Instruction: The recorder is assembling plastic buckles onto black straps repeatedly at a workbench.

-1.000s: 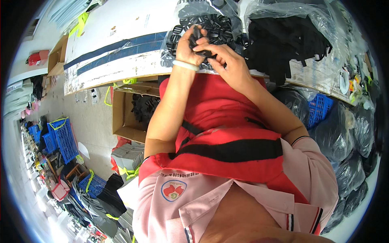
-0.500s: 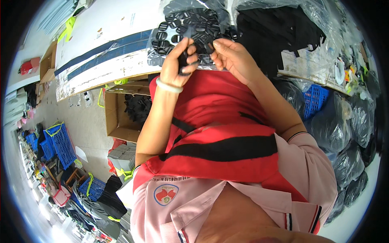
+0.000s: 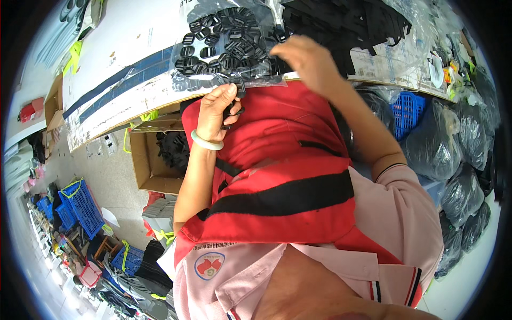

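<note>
A red fabric piece with a black strap sewn across it lies over my lap. My left hand, with a pale bangle on the wrist, pinches a small black buckle at the upper edge of the red piece. My right hand is raised to the table edge. Its fingertips are at the right side of a clear plastic bag of black buckles. The back of that hand hides whether the fingers hold anything.
The bag rests on a white table with blue stripes. A bag of black straps lies behind it. An open cardboard box stands under the table at left, near blue crates. A blue basket and dark plastic bags are at right.
My two hands were together at the buckle. My right hand has let go and gone up to the bag of buckles, while my left hand has dropped lower with the buckle.
</note>
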Motion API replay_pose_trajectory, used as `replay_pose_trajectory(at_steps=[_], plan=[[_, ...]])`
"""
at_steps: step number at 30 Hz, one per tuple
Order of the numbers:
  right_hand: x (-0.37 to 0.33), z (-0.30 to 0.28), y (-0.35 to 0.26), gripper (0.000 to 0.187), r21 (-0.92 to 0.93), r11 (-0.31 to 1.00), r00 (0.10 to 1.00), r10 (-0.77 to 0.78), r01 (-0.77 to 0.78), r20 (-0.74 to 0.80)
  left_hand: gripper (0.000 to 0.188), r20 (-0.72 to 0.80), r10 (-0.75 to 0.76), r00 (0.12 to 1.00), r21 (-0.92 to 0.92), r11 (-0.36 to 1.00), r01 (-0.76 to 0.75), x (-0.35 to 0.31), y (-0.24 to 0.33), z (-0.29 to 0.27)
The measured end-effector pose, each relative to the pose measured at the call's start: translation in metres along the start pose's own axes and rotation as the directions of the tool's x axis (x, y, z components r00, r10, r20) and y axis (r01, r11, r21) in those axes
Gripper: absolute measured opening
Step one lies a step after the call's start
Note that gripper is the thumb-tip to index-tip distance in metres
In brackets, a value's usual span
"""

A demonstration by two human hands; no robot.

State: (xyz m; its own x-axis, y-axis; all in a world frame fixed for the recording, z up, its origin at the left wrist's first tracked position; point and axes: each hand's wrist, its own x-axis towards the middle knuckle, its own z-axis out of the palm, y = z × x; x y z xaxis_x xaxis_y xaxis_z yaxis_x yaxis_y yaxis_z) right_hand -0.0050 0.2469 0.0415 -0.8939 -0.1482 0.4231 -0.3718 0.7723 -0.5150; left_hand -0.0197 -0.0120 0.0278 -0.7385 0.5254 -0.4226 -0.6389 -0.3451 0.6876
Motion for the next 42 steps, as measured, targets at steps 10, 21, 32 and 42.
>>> replay_pose_trajectory(at_steps=[10, 21, 32, 42], plan=[[0.035, -0.014, 0.051, 0.013, -0.153, 0.968, 0.978, -0.188, 0.2, 0.086, 0.014, -0.069, 0.009, 0.998, 0.101, 0.995, -0.002, -0.019, -0.002, 0.015], [0.007, 0.026, -0.085, 0.015, 0.735, 0.404, 0.834, 0.169, -0.544, 0.525, 0.009, -0.252, 0.401, 0.881, 0.41, 0.869, -0.279, -0.027, 0.003, 0.012], [0.011, 0.037, -0.089, 0.014, 0.573, -0.03, 0.548, 0.258, -0.819, 0.796, 0.014, -0.021, 0.673, 0.739, 0.696, 0.54, -0.473, -0.023, 0.003, -0.006], [0.014, 0.046, -0.095, 0.02, 0.621, -0.206, 0.582, 0.22, -0.756, 0.783, 0.017, 0.074, 0.727, 0.683, 0.75, 0.411, -0.518, -0.025, 0.005, -0.018]])
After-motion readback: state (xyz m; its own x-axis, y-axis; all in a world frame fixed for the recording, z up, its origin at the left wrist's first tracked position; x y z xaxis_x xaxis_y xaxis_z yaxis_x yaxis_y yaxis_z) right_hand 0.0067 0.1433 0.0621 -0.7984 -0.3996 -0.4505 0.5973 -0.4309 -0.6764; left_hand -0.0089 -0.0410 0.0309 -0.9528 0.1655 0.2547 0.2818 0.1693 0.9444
